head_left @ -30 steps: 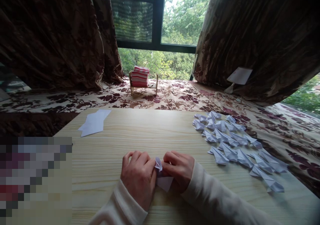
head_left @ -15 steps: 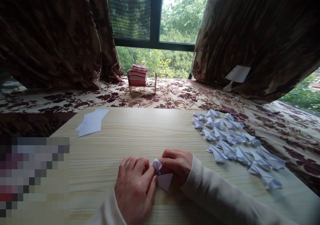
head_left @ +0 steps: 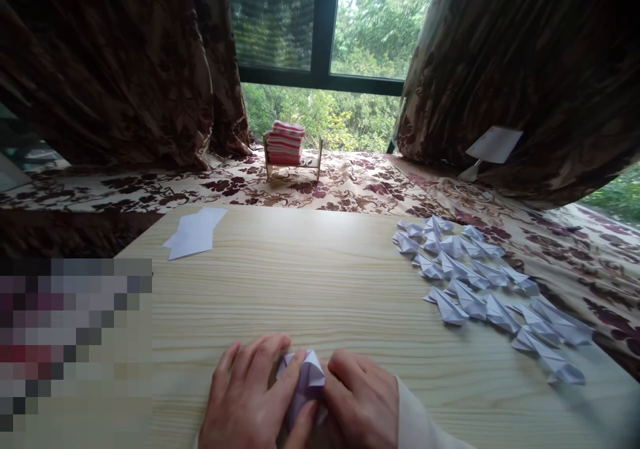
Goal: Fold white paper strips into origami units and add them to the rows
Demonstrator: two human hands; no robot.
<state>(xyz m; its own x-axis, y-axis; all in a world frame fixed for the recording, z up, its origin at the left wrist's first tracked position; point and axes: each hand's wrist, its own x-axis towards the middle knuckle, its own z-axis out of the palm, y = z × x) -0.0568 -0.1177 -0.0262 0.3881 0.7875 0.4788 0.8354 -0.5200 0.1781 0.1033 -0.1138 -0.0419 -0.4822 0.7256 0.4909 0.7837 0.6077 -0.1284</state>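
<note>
A small piece of folded white paper (head_left: 311, 371) is between my hands, low on the table, with a raised folded flap facing up. My left hand (head_left: 250, 396) lies over its left side, fingers closed on it and the thumb along its near part. From the right, my right hand (head_left: 363, 396) pinches the paper's edge with curled fingers. The paper's underside and lower end are partly hidden by both hands.
Several folded white paper pieces (head_left: 465, 262) lie in rows at the table's right. Flat white sheets (head_left: 195, 232) rest at the far left. Beyond the table are a small rack with striped cloths (head_left: 286, 144) and a lamp (head_left: 493, 146).
Both hands and the paper have shifted lower in view, and the view itself has turned slightly left. The paper's flap now shows larger, and the right hand sits beside it.
</note>
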